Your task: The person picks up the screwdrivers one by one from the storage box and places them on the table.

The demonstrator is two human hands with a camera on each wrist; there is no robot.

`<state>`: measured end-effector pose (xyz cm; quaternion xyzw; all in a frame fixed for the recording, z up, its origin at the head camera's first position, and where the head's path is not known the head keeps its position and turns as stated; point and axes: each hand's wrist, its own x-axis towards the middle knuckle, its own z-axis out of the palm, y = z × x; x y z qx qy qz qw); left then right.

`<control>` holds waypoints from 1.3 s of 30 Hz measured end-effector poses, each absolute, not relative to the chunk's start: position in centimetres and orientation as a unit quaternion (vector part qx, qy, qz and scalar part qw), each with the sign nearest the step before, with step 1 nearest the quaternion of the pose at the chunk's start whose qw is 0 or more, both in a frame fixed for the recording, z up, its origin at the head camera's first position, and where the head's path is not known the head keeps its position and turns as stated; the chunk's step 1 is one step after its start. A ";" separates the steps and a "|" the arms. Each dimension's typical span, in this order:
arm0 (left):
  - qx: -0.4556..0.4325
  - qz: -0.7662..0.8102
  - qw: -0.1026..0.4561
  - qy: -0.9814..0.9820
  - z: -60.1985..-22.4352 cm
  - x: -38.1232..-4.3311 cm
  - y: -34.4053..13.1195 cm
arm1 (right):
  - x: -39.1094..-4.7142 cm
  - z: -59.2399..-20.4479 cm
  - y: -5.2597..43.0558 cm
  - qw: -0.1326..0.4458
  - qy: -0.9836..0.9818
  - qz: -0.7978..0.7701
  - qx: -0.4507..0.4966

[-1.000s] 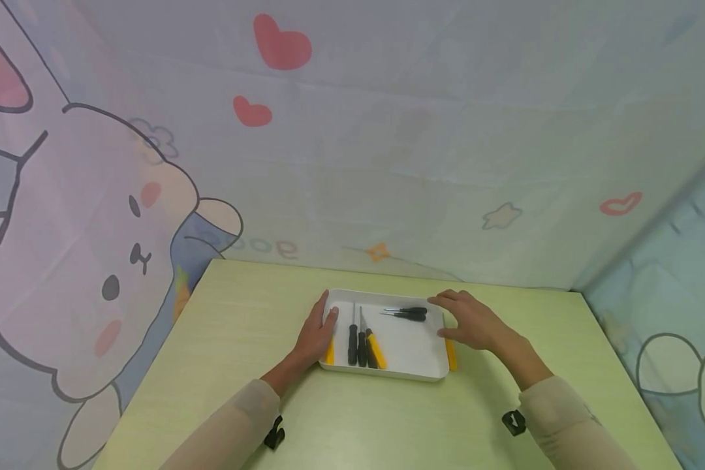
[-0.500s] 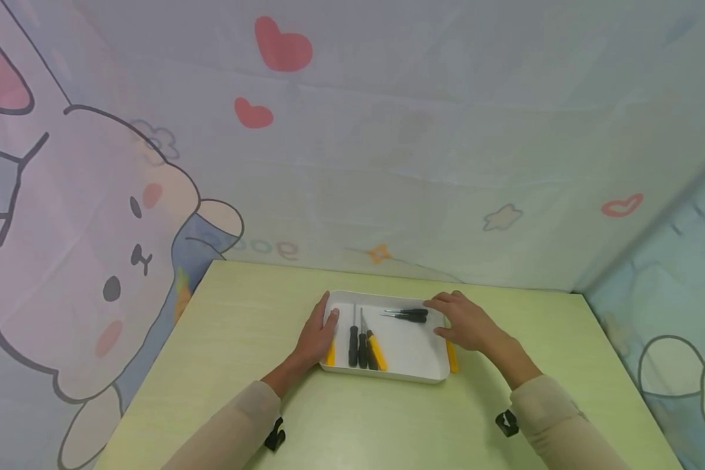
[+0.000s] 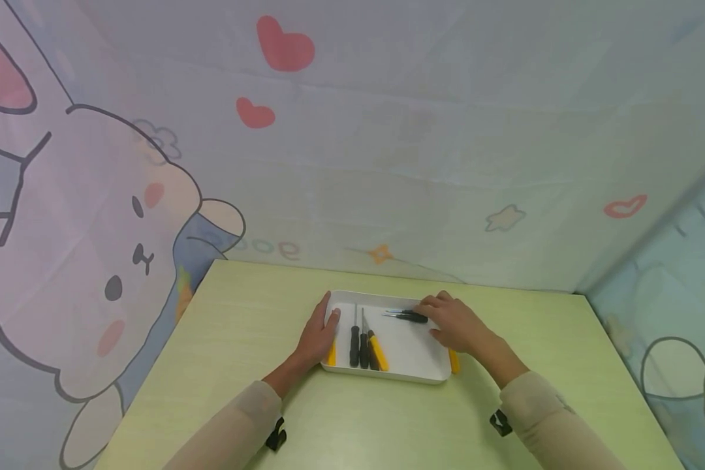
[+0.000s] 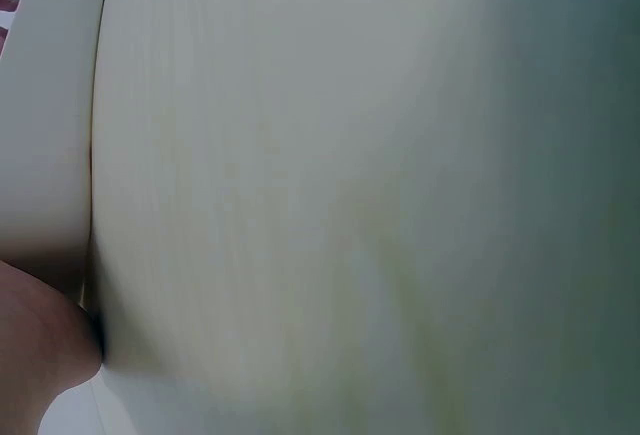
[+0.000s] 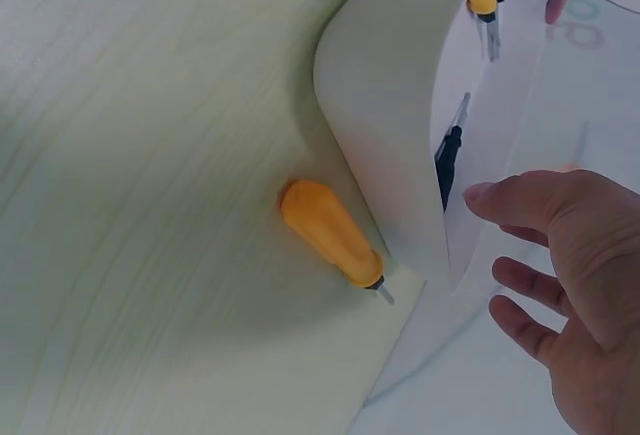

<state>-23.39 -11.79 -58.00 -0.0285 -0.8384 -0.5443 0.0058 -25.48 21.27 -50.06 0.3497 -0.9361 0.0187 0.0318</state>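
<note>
A white tray point(image 3: 411, 376) lies on the table. My left hand point(image 3: 317, 336) holds its left end, thumb over the rim and fingers along the outside. Inside are two black-handled screwdrivers point(image 3: 354, 346) and a yellow-handled one point(image 3: 378, 351) beside another dark handle. Another yellow handle point(image 3: 331, 353) lies by the left wall, partly hidden by the hand. My right hand point(image 3: 455, 323) reaches over the right end with loosely bent fingers. Its fingertips cover part of the two small black screwdrivers point(image 3: 408, 317); contact is unclear. The right wrist view shows the thumb and fingers apart.
Outside the tray's right wall, a yellow-handled screwdriver point(image 5: 330, 230) lies on the pale green table point(image 3: 258, 307). A printed cloth point(image 3: 388, 130) hangs behind the table's back edge, with another on the right side.
My right hand has moved left, further over the tray, until its fingertips overlap the small black screwdrivers' handles. The left hand and the tray stay in place.
</note>
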 end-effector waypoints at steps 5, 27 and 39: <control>-0.031 -0.544 0.007 -0.839 -58.1 -23.4 -11.8 | -25.6 -50.4 20.7 0.032 -0.931 0.012 0.364; -0.032 -0.547 0.012 -0.837 -58.2 -23.3 -11.8 | -26.5 -52.5 19.0 0.024 -0.929 0.020 0.370; -0.034 -0.545 0.015 -0.838 -58.4 -23.5 -11.8 | -27.0 -53.1 18.3 0.019 -0.927 0.019 0.374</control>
